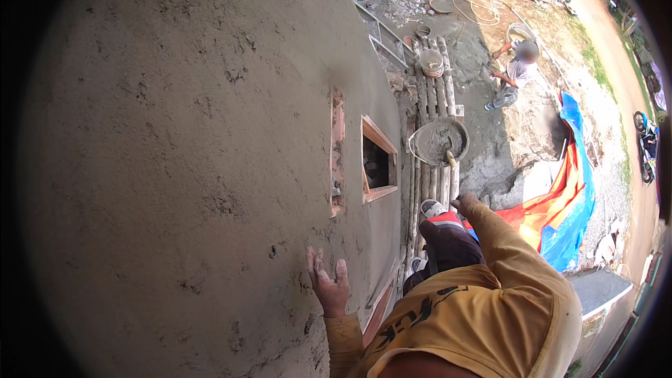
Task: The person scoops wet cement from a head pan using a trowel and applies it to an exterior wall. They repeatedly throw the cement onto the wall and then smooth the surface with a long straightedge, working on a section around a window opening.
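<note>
My left hand point(327, 284) is raised against the grey plastered wall point(196, 133), palm toward it, its fingers apart and dusted with mortar; it holds nothing. My right hand point(465, 203) is down beside my leg, small and in shadow. It looks closed, but I cannot make out what is in it, if anything. Just beyond it, a wide basin point(439, 138) of wet grey mortar rests on the scaffold. A pale, rounded handle-like piece point(451, 159) shows at the basin's near rim, apart from my right hand.
I stand on scaffold poles point(445, 87) high above ground. A white bucket point(431, 63) sits farther along them, near a ladder point(389, 40). The wall has a framed opening point(379, 158) and a narrow slot point(337, 147). Below are a co-worker point(516, 73) and a blue-orange tarp point(563, 196).
</note>
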Tool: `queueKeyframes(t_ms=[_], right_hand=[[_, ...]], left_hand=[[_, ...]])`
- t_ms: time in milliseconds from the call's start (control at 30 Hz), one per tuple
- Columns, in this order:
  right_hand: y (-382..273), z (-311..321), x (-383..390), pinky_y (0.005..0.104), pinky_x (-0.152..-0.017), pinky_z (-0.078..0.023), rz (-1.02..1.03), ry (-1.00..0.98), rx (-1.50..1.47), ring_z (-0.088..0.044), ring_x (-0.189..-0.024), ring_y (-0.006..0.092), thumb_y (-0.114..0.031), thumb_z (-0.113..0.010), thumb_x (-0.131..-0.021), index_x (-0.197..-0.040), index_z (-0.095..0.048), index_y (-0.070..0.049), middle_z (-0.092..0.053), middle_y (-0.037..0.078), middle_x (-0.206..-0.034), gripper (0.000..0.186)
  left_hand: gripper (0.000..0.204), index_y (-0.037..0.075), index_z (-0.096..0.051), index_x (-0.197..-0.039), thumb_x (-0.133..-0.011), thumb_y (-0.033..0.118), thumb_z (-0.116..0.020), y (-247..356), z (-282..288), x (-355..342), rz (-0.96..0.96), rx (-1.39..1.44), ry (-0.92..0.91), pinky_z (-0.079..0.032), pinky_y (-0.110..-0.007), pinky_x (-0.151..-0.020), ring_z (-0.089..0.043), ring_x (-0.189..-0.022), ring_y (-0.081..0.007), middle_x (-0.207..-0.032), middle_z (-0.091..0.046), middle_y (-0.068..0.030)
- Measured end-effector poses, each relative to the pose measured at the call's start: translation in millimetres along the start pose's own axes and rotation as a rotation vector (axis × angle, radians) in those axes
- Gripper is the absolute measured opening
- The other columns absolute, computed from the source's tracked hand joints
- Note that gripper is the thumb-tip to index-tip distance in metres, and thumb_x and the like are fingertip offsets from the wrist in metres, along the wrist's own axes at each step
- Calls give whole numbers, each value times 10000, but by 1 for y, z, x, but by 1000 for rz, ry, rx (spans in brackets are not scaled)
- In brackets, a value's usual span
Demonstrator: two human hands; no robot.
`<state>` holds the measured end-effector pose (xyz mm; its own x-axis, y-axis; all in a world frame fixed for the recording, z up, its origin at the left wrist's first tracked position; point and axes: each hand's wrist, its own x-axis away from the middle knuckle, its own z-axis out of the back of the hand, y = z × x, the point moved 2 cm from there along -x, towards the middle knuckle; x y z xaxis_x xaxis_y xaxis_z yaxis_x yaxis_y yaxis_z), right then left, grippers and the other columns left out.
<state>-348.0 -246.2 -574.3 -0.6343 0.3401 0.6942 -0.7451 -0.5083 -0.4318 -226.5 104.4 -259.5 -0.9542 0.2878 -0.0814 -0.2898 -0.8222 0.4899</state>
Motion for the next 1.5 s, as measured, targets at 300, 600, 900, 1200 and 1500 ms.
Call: queueKeyframes(t_ms=[300,600,900,1200,1500], right_hand=[[33,-10,-19,428,-826,-457,-74,-139,160,-584,-955,363,-513,-500,-793,-955,-652,-34,-611,249,-949,529],[-7,-9,16,428,-860,-454,67,-271,203,-568,-1011,341,-356,-462,-851,-1067,-608,-78,-587,195,-1066,381],[-125,-23,43,424,-931,-415,459,-177,-91,-525,-1092,330,-256,-454,-872,-1133,-567,-51,-530,166,-1201,351],[-183,-37,54,525,-1069,-112,560,-119,266,-229,-1326,329,-603,-299,-870,-1381,-301,-133,-319,112,-1413,695],[106,36,96,427,-922,-425,-22,-391,983,-487,-1167,259,-245,-300,-948,-1246,-493,-155,-493,136,-1263,367]], left_hand=[[556,-37,-498,-1184,-826,383,-567,-67,-125,-26,114,-20,-366,-330,-420,-986,-396,-1192,-360,-1282,-423,-230],[545,-54,-504,-1166,-830,371,-563,-74,-172,-65,62,103,-352,-373,-408,-945,-447,-1146,-359,-1249,-453,-240],[496,-21,-419,-1260,-919,337,-445,-86,-200,-5,673,908,-299,-343,-335,-991,-424,-1199,-270,-1305,-419,-200],[782,31,-162,-1401,-880,584,-349,-31,-136,-48,894,1721,-76,-212,-497,-1051,-259,-1312,-297,-1436,-211,-180],[683,-111,-364,-1266,-857,414,-517,-85,-170,-51,382,391,-231,-290,-382,-1028,-368,-1231,-370,-1311,-386,-267]])
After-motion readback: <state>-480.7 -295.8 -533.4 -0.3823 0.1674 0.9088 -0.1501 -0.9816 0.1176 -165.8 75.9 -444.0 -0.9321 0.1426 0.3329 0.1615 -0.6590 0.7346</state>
